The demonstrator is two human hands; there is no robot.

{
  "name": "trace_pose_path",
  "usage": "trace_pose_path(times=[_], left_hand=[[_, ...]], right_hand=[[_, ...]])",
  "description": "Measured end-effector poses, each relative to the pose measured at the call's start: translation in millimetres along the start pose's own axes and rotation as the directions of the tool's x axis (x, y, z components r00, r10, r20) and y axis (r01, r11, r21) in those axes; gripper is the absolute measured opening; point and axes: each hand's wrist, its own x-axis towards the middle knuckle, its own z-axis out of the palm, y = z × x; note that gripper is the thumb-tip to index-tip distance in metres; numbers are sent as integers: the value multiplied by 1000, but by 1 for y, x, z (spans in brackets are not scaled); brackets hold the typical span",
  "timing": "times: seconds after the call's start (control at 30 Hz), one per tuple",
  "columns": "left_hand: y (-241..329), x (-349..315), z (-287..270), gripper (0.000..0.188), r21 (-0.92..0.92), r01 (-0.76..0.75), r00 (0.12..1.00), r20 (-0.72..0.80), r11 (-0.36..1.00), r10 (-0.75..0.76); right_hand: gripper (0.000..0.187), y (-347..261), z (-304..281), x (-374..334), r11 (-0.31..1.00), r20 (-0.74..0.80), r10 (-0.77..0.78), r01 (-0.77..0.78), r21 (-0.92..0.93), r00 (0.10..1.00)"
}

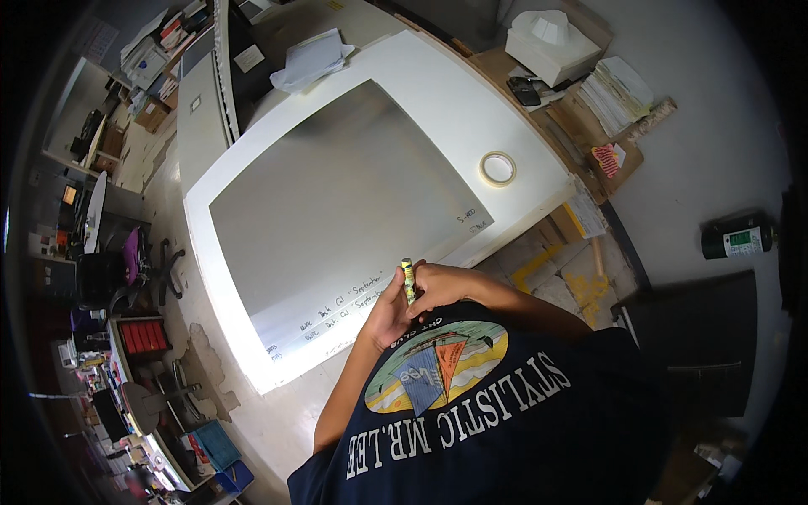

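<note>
Close to my chest, both hands meet around a small yellow-green tube [408, 282] with dark markings, held roughly upright. My left hand [387, 318] is closed against its left side, and my right hand [443, 286] grips it from the right. Some fingers are hidden behind one another. Just beyond them lies a large grey translucent sheet [337, 185], flat on a white-topped table [459, 105]. Dark handwriting runs along the sheet's near edge and in its right corner. To the right of the sheet, a roll of masking tape [497, 169] rests on the white top.
Crumpled clear plastic [310, 63] lies at the table's far edge, beside an upright dark panel [227, 67]. At the far right are a white box [551, 46] and a paper stack [612, 97]. Office chairs [118, 269] and a cluttered desk stand left.
</note>
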Motion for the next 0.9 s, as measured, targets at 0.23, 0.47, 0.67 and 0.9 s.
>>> trace_pose_path(times=[0.23, 0.47, 0.67, 0.9], left_hand=[[-2, 3, -1, 66, 42, 31, 999, -36, 999, -29], [-2, 1, 2, 56, 554, -156, 971, -66, 817, 231], [-10, 0, -17, 58, 672, -127, 922, -191, 730, 336], [-41, -24, -69, 46, 600, 17, 915, -332, 800, 230]], right_hand=[[18, 16, 2, 0, 999, -39, -28, 29, 30, 999], [12, 46, -7, -11, 960, -274, -82, 149, 235, 958], [14, 73, -92, -31, 909, -768, -299, -76, -409, 566], [23, 128, -218, -51, 887, -953, -235, -360, -291, 191]])
